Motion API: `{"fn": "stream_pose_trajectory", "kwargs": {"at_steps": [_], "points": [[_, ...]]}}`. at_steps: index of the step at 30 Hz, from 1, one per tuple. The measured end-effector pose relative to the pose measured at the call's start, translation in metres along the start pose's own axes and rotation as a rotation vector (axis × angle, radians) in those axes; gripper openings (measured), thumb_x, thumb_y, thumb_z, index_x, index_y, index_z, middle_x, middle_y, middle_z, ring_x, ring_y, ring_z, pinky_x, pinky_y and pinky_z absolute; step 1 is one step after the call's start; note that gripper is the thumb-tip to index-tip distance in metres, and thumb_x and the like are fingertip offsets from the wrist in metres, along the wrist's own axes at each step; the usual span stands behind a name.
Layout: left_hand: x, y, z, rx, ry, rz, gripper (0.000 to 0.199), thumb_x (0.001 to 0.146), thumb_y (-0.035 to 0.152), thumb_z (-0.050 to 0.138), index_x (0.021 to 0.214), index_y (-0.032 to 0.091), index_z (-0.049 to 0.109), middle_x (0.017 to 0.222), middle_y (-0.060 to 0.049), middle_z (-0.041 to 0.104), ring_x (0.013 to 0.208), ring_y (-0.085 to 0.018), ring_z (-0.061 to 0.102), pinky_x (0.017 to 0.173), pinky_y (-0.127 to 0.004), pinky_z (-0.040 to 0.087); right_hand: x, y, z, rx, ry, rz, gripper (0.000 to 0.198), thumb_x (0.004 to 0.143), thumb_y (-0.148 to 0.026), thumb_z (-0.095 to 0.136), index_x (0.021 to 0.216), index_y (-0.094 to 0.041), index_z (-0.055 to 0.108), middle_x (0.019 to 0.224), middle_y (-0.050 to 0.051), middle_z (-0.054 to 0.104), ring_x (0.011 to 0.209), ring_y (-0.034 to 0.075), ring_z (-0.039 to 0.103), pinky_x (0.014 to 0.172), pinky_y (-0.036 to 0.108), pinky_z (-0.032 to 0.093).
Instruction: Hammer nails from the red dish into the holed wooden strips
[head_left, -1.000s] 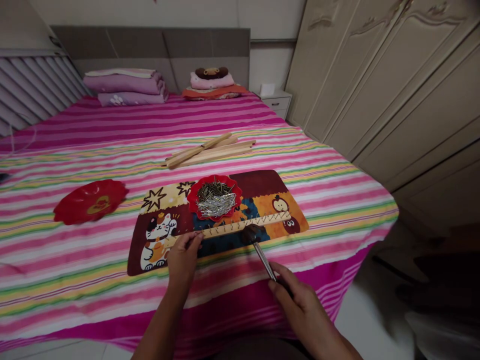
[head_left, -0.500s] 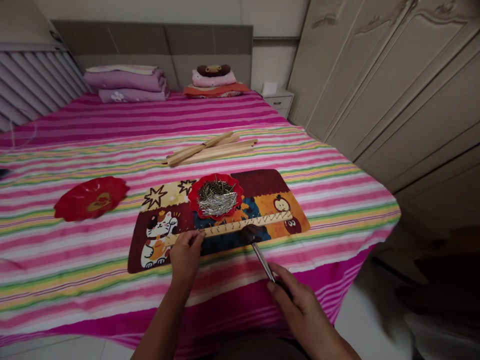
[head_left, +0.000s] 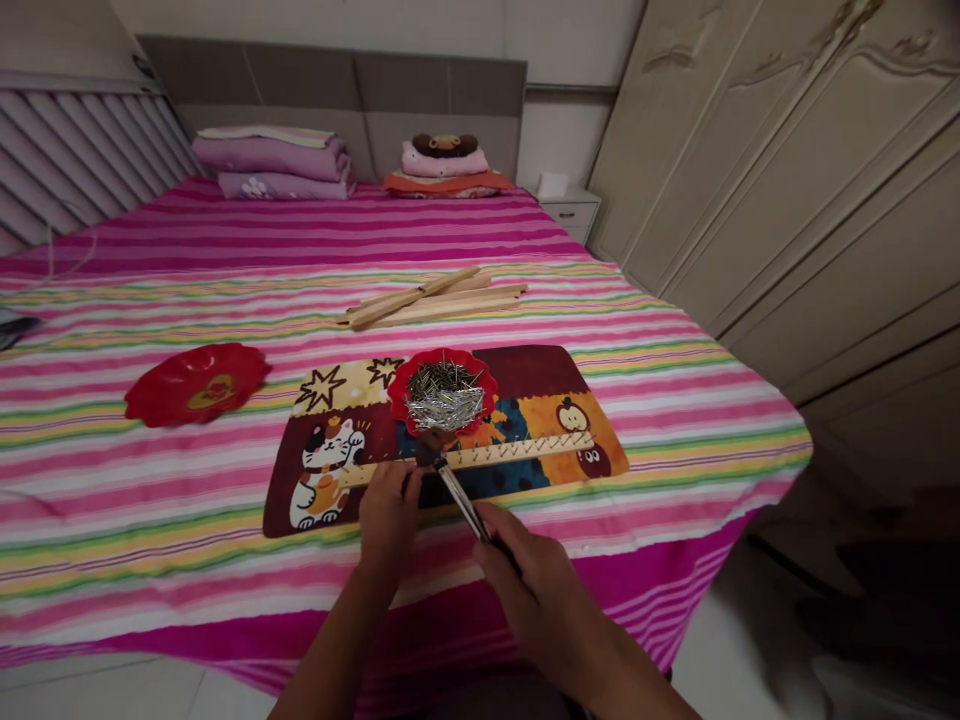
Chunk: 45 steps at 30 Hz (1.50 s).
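Note:
A narrow wooden strip [head_left: 517, 452] lies across a patterned mat [head_left: 480, 492], with a row of nails standing along its right part. My left hand [head_left: 388, 512] rests at the strip's left part, thumb and forefinger pinched together; whatever is between them is too small to make out. My right hand [head_left: 536, 585] grips the handle of a hammer [head_left: 463, 500]. Its dark head is over the strip, just right of my left fingertips. Behind the strip, a red scalloped bowl [head_left: 396, 400] holds dark nails [head_left: 442, 378] and silvery nails [head_left: 446, 408] in two heaps.
Several wooden strips [head_left: 442, 300] lie in a loose pile beyond the mat. A red scalloped dish [head_left: 161, 385] sits to the left on the striped bedsheet [head_left: 187, 480]. Folded bedding [head_left: 274, 160] is stacked by the headboard [head_left: 300, 85]. A wardrobe [head_left: 750, 150] stands at the right.
My right hand has brought the hammer leftward, its head going from the strip's middle to beside my left fingertips. My left hand stays pinched at the strip. The view has shifted slightly.

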<state>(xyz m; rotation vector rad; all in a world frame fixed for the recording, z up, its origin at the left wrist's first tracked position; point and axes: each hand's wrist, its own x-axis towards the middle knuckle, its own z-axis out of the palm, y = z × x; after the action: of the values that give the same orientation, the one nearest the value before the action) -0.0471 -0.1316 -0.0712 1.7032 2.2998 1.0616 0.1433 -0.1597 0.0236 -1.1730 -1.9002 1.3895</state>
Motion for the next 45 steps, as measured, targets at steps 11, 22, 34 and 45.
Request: {"fn": "stream_pose_trajectory", "kwargs": {"at_steps": [11,22,34,45], "points": [[0.002,-0.002,0.001,0.0,-0.025,-0.013,0.016,0.08,0.025,0.046,0.075,0.021,0.06,0.078,-0.004,0.062,0.079,-0.018,0.058,0.072,-0.028,0.044,-0.005,-0.006,0.0,-0.034,0.008,-0.013,0.031,0.091,-0.021,0.04,0.12,-0.021,0.052,0.064,-0.004,0.051,0.059,0.013,0.048,0.06,0.023,0.038],[0.045,0.026,-0.039,0.122,-0.017,0.087,0.024,0.08,0.031,0.046,0.089,0.021,0.065,0.09,-0.006,0.066,0.087,-0.02,0.059,0.077,-0.029,0.045,-0.043,0.03,-0.021,0.122,0.237,0.169,0.04,0.089,-0.041,0.041,0.121,-0.018,0.051,0.058,-0.006,0.04,0.051,0.013,0.033,0.049,0.025,0.031],[0.111,0.038,-0.005,0.52,-0.447,0.153,0.023,0.078,0.026,0.045,0.078,0.022,0.068,0.087,-0.009,0.069,0.086,-0.025,0.061,0.073,-0.034,0.04,-0.044,0.04,-0.022,0.114,0.243,0.173,0.041,0.088,-0.044,0.042,0.118,-0.018,0.054,0.057,-0.005,0.041,0.049,0.012,0.033,0.046,0.023,0.032],[0.119,0.032,-0.009,0.532,-0.503,0.138,0.023,0.072,0.02,0.049,0.081,0.025,0.069,0.091,-0.008,0.07,0.09,-0.026,0.06,0.082,-0.041,0.036,-0.041,0.041,-0.016,0.135,0.266,0.154,0.041,0.088,-0.045,0.041,0.115,-0.019,0.056,0.054,-0.006,0.037,0.046,0.012,0.031,0.044,0.023,0.031]]}}
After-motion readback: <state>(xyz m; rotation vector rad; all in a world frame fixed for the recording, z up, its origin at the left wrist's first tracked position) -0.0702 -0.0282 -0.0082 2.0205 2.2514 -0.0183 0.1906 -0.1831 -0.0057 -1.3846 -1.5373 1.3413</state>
